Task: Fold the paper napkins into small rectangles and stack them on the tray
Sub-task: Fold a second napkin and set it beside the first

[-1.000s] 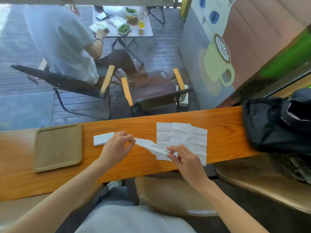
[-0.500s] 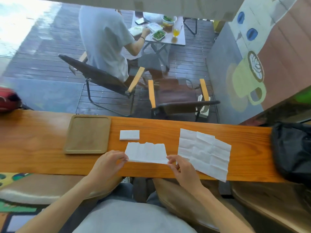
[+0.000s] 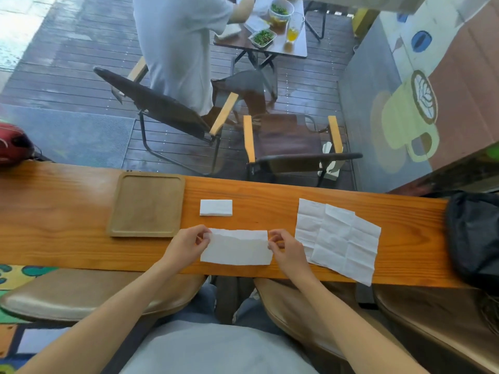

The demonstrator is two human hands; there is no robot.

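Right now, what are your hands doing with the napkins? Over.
Left hand and right hand pinch the half-folded white paper napkin at its ends. Small folded white rectangle beside the brown wooden tray, not on it. Nothing blocking.

Bare forearms, no sleeves visible; light grey top, blue jeans.

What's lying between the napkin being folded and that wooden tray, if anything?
Nothing visible. The napkin, pinched at its ends by the left hand and right hand, lies right of the tray's near corner, with bare counter between. The small folded napkin sits farther back, beside that path.
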